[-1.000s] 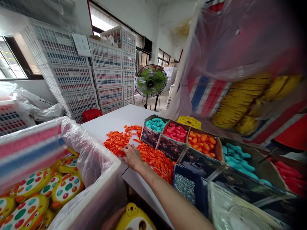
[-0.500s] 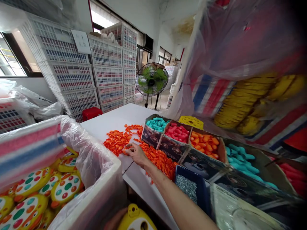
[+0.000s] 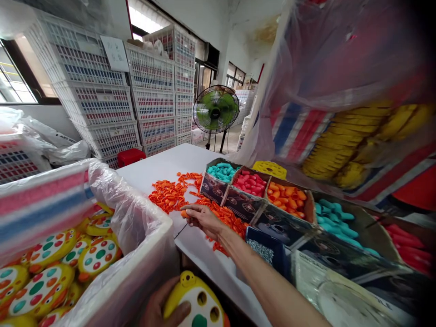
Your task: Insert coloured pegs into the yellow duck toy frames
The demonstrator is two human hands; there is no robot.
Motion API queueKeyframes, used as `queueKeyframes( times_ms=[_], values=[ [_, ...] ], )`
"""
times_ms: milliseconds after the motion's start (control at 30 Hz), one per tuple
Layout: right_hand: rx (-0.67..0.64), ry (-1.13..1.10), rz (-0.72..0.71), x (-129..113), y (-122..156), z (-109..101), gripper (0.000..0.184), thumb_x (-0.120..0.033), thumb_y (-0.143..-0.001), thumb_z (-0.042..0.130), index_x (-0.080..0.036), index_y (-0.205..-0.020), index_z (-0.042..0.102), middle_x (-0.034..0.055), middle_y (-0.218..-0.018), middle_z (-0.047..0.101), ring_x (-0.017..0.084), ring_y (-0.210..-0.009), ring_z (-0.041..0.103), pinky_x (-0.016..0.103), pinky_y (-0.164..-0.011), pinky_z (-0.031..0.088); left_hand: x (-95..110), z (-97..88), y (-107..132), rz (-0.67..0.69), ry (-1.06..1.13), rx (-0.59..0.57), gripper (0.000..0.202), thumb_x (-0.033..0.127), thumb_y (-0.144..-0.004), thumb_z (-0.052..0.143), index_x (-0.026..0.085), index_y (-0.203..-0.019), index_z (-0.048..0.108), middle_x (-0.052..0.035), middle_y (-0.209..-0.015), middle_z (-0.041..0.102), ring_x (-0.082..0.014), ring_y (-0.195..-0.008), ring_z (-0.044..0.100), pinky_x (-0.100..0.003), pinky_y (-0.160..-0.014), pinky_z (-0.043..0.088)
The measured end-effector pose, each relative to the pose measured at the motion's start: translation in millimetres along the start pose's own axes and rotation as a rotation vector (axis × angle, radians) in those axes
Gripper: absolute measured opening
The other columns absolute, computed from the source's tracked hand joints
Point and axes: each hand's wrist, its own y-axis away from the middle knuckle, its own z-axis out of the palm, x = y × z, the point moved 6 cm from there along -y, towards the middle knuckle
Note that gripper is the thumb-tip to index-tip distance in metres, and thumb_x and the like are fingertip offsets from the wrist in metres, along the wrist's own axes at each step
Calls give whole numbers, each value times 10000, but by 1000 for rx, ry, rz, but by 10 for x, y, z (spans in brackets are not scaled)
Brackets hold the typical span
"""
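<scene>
My right hand (image 3: 203, 218) reaches out over the white table (image 3: 170, 168) and pinches a small orange plastic piece (image 3: 184, 213) at its fingertips, just above the pile of orange pieces (image 3: 170, 196). Low in the picture, my left hand (image 3: 162, 309) grips a yellow toy (image 3: 200, 305) with round holes in its face. The toy is held below the table's near edge.
A bag-lined crate (image 3: 143, 254) of yellow toys with coloured dots stands at the left. Cardboard boxes hold teal (image 3: 223, 172), pink (image 3: 251, 182) and orange pegs (image 3: 286, 197); a blue box (image 3: 264, 247) holds screws. A green fan (image 3: 215, 109) and stacked white crates (image 3: 153, 100) stand behind. Bagged yellow parts hang at the right.
My right hand lifted off the orange pile and drew back toward me with one orange piece pinched. My left hand and the yellow toy rose into view.
</scene>
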Motion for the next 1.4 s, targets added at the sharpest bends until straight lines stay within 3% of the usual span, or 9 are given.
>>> queueKeyframes(
  times_ms=[100, 233, 367, 433, 600, 733, 1033, 1267, 1400],
  values=[
    [-42, 149, -21, -133, 370, 74, 328, -322, -661, 816, -180, -948, 746, -12, -749, 674, 92, -625, 514, 230, -592, 407, 170, 34, 0, 53, -56, -53, 546, 479, -754, 727, 191, -1208, 629, -105, -1132, 736, -304, -959, 703, -365, -791, 584],
    [-122, 468, -43, -269, 1019, 259, 232, -406, -834, 669, -215, -949, 731, -6, -757, 696, 137, -647, 571, 257, -592, 422, 322, 121, -6, 132, -91, -105, 461, 430, -799, 700, 177, -1179, 634, -87, -1090, 744, -273, -937, 695, -320, -769, 562],
    [-67, 828, -199, -321, 1520, 345, 238, -423, -895, 612, -318, -1080, 721, 20, -1013, 714, 218, -984, 608, 346, -888, 448, 400, 248, 31, 203, -122, -157, 423, 405, -802, 702, 164, -1145, 648, -72, -1036, 743, -247, -907, 672, -291, -758, 531],
    [-32, 924, -267, -294, 1663, 347, 264, -414, -915, 589, -346, -1146, 696, 35, -1056, 676, 226, -1027, 575, 370, -921, 441, 423, 314, 67, 200, -110, -181, 440, 418, -792, 709, 152, -1137, 649, -63, -977, 738, -221, -843, 659, -268, -706, 516],
    [3, 1015, -369, -200, 1848, 293, 331, -365, -960, 517, -375, -1280, 601, 45, -1038, 638, 220, -999, 545, 382, -886, 473, 489, 444, 166, 178, -96, -239, 478, 443, -746, 744, 133, -1102, 668, -47, -878, 704, -194, -764, 617, -249, -657, 501],
    [40, 1051, -439, -206, 1955, 252, 315, -342, -953, 532, -377, -1254, 619, 50, -1026, 620, 229, -990, 533, 394, -865, 486, 514, 504, 206, 198, -141, -272, 465, 425, -759, 738, 133, -1114, 669, -41, -870, 688, -176, -745, 593, -233, -638, 484],
    [77, 958, -426, -202, 2092, 214, 346, -310, -950, 545, -425, -1273, 594, 34, -1003, 596, 217, -994, 527, 393, -895, 478, 511, 567, 272, 180, -156, -364, 408, 414, -783, 719, 123, -1063, 665, -59, -906, 704, -184, -761, 608, -234, -637, 478],
    [80, 1001, -516, -233, 2146, 245, 438, -214, -948, 534, -426, -1332, 536, 39, -1019, 591, 219, -998, 520, 403, -889, 476, 596, 609, 298, 158, -121, -425, 406, 406, -788, 713, 121, -1075, 674, -45, -880, 685, -175, -751, 588, -234, -636, 465],
    [98, 973, -496, -242, 2167, 247, 393, -234, -939, 566, -415, -1288, 579, 35, -991, 598, 212, -975, 534, 397, -865, 490, 598, 599, 291, 171, -181, -405, 393, 409, -787, 707, 131, -1062, 673, -38, -865, 670, -181, -760, 578, -233, -641, 461]
  ],
)
